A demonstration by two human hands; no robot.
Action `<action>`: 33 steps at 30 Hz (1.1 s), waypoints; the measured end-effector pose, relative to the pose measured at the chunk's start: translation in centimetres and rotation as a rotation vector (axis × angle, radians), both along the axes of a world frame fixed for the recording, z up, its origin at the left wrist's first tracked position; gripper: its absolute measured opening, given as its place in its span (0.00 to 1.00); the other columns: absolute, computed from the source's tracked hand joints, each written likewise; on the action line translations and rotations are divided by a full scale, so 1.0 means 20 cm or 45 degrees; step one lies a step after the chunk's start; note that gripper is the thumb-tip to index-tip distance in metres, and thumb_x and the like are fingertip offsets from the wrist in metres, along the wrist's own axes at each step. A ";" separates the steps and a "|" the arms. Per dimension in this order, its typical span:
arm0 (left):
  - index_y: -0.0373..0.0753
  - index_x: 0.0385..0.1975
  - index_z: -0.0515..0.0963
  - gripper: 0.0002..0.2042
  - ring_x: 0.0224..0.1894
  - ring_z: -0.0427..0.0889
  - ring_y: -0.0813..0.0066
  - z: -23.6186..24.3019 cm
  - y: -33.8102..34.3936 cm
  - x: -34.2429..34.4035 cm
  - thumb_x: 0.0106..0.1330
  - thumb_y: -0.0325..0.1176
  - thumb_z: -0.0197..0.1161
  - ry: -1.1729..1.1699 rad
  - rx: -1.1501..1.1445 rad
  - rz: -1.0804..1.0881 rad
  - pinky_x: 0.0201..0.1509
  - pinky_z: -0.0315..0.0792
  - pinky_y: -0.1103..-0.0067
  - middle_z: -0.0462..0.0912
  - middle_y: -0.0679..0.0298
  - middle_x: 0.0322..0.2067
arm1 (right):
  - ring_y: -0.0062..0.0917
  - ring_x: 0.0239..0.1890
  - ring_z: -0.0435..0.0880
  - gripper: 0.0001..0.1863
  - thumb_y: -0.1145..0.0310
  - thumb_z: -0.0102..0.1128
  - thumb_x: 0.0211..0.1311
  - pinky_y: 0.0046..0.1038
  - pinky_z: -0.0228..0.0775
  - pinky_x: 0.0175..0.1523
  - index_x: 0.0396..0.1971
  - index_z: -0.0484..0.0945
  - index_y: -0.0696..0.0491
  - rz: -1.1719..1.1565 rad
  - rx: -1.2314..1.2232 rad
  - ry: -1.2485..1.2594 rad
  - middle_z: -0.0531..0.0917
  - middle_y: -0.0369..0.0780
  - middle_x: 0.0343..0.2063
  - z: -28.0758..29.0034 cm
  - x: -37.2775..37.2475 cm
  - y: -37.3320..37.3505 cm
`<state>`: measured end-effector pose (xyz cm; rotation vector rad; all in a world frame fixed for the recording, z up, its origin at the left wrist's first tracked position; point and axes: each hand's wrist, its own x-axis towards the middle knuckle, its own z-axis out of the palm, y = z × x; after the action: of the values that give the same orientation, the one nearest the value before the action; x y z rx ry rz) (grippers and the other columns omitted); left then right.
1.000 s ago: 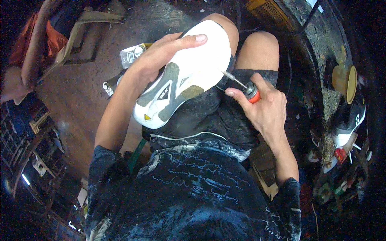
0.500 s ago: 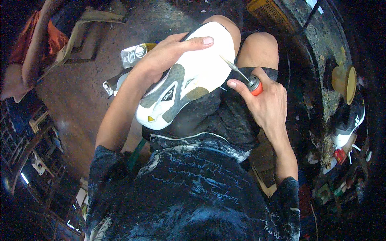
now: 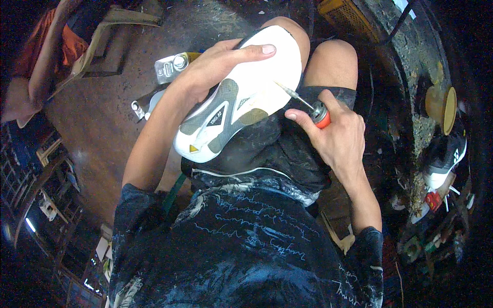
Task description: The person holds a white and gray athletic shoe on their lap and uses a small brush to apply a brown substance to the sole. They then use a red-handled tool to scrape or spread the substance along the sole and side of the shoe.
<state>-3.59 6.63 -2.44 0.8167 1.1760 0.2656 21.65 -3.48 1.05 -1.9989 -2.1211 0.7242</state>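
Observation:
A sports shoe (image 3: 241, 97) lies sole up across my lap, its white forefoot far from me and the heel near. My left hand (image 3: 221, 64) grips it from the left side, thumb flat on the white sole, the other fingers hidden underneath. In my right hand (image 3: 339, 131) is an awl (image 3: 303, 102) with a rounded orange-red handle, a metal collar and a thin pointed shaft. Its handle sits in my palm with my fingers wrapped round it. The tip points left over the white forefoot; whether it touches the sole I cannot tell.
Left of my knees stand a metal can (image 3: 167, 71) and a second silver-capped container (image 3: 137, 109). A wooden chair (image 3: 87, 61) and a person's arm (image 3: 43, 82) are at the far left. On the right are a ledge (image 3: 411, 66), a yellowish round container (image 3: 448, 110) and another shoe (image 3: 442, 167).
My right hand has shifted slightly to the left, bringing the awl's tip farther over the white sole and a little lower in the view. The left hand and shoe have barely moved.

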 end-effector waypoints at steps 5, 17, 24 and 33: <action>0.27 0.61 0.82 0.40 0.46 0.92 0.67 0.00 -0.01 0.00 0.64 0.61 0.77 0.003 0.015 0.028 0.52 0.84 0.75 0.91 0.52 0.47 | 0.53 0.26 0.90 0.37 0.27 0.71 0.62 0.51 0.82 0.29 0.34 0.82 0.54 0.015 0.000 0.009 0.86 0.53 0.22 0.00 0.01 -0.02; 0.29 0.60 0.83 0.37 0.46 0.92 0.68 0.01 0.00 0.00 0.66 0.59 0.76 -0.048 -0.015 0.034 0.53 0.83 0.76 0.91 0.53 0.46 | 0.48 0.29 0.91 0.33 0.36 0.78 0.61 0.45 0.81 0.35 0.36 0.83 0.56 -0.058 -0.067 0.001 0.88 0.49 0.23 0.01 0.01 0.00; 0.28 0.61 0.83 0.38 0.47 0.91 0.66 0.02 -0.01 0.01 0.65 0.60 0.77 -0.013 0.007 0.022 0.54 0.83 0.75 0.91 0.52 0.48 | 0.53 0.26 0.91 0.39 0.26 0.71 0.60 0.52 0.82 0.29 0.38 0.83 0.54 0.004 -0.066 -0.021 0.88 0.54 0.26 0.00 0.00 -0.01; 0.28 0.61 0.82 0.38 0.46 0.92 0.67 0.00 -0.01 0.01 0.65 0.59 0.77 -0.043 -0.014 0.045 0.51 0.84 0.76 0.91 0.52 0.48 | 0.53 0.28 0.90 0.38 0.26 0.70 0.61 0.51 0.82 0.31 0.34 0.82 0.54 -0.014 -0.040 0.025 0.87 0.52 0.22 0.00 0.02 0.01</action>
<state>-3.48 6.45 -2.49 0.7794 1.1601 0.3010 22.00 -3.28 1.09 -2.0089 -2.0990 0.7774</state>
